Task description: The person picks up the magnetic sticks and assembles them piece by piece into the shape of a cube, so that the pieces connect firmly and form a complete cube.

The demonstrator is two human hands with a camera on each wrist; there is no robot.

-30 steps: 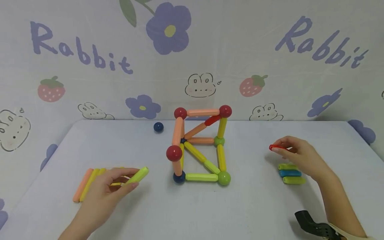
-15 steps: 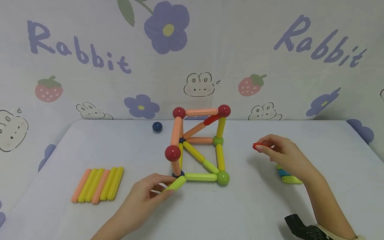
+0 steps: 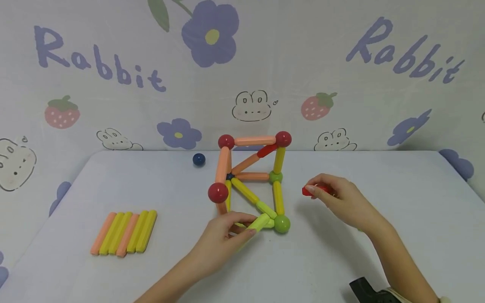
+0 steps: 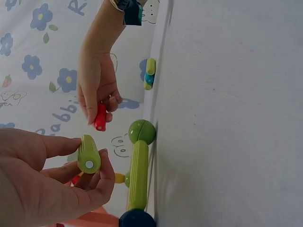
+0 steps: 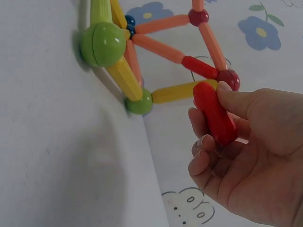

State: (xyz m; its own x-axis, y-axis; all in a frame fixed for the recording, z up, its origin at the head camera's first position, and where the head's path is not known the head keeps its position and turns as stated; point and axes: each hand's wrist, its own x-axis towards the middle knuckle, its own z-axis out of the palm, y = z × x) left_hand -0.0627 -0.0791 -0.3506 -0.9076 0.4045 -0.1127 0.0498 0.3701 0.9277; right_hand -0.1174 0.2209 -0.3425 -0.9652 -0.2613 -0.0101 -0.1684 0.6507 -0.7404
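Note:
My left hand (image 3: pixel 223 240) pinches a light green magnetic rod (image 4: pixel 89 156) between thumb and fingers, just in front of the frame's lower front edge. A short red rod (image 5: pixel 215 113) is held by my right hand (image 3: pixel 341 200), to the right of the frame and raised above the table. Between them stands an open frame of rods and balls, with a red ball (image 3: pixel 218 192) at its near left top and a green ball (image 3: pixel 282 224) at its near right bottom. In the head view the left hand hides the frame's near left bottom corner, whose dark blue ball (image 4: pixel 137 219) shows in the left wrist view.
Several orange and yellow rods (image 3: pixel 123 233) lie in a row on the table at the left. A loose dark blue ball (image 3: pixel 198 159) sits behind, left of the frame. Short green and blue rods (image 4: pixel 150 73) lie at the right, mostly behind the right arm in the head view.
My left hand has carried the green rod rightward from beside the rod row to the front of the frame. My right hand has moved left toward the frame with the red rod.

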